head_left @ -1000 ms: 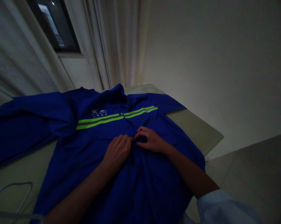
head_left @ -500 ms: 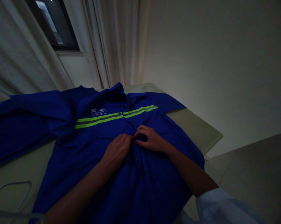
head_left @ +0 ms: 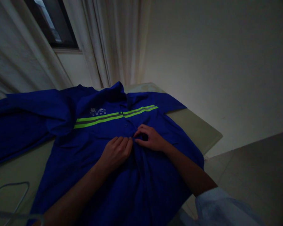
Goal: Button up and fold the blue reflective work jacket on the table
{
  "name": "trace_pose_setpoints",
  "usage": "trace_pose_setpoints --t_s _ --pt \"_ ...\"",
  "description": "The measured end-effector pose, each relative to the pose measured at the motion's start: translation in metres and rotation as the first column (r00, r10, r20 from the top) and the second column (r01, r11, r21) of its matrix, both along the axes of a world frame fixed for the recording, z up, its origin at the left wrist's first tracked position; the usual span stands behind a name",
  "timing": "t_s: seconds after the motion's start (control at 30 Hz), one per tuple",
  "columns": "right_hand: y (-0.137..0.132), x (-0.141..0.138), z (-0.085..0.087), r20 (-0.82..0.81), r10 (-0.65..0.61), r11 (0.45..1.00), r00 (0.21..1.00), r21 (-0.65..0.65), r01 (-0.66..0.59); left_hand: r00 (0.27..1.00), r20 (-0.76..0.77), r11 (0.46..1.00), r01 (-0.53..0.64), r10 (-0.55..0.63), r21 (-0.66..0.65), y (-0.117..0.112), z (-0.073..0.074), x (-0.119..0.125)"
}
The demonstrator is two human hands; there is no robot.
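Two grips — left hand [head_left: 118, 151], right hand [head_left: 150, 138] — pinched on the blue jacket [head_left: 92, 157] at its front opening; worktop [head_left: 200, 129] beneath, stripe [head_left: 113, 117] at eleven o'clock from them. I'd advise: edges level, cloth slack, pinches close together.

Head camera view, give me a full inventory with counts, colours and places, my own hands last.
Jacket: one, blue, spread on the table
Striped band: one, in two parts, yellow-green and grey, jacket chest
Print: one, whitish, above the band's left part
Table: one, pale, under the jacket
Wire or cord: count unclear, greyish, bottom left
Curtains: two, cream, flanking the window
Window: one, dark, top left
Wall: pale, right
Floor: greyish, lower right
Sleeve: one, light blue, right arm
Left hand, right hand: two, bare, at jacket front
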State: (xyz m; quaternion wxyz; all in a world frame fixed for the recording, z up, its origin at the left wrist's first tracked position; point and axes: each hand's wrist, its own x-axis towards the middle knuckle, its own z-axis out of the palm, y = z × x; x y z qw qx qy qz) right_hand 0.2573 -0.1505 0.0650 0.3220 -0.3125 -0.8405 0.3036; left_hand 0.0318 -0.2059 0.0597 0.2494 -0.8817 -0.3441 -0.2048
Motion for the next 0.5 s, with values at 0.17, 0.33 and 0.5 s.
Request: trace_pose_setpoints --t_s 0.17,0.33,0.5 --pt "-0.002 0.001 0.003 0.029 0.046 0.999 0.999 -0.025 -0.045 0.999 0.046 0.999 0.03 -0.028 -0.044 0.003 0.0 -0.002" --pt "0.004 0.005 0.001 0.06 0.098 0.994 0.993 -0.058 -0.095 0.989 0.144 0.988 0.01 0.013 -0.154 0.007 -0.009 -0.001" --pt "0.008 0.008 -0.001 0.061 0.125 0.991 0.99 -0.056 -0.121 0.981 0.193 0.986 -0.001 0.034 -0.169 0.008 -0.012 -0.001"
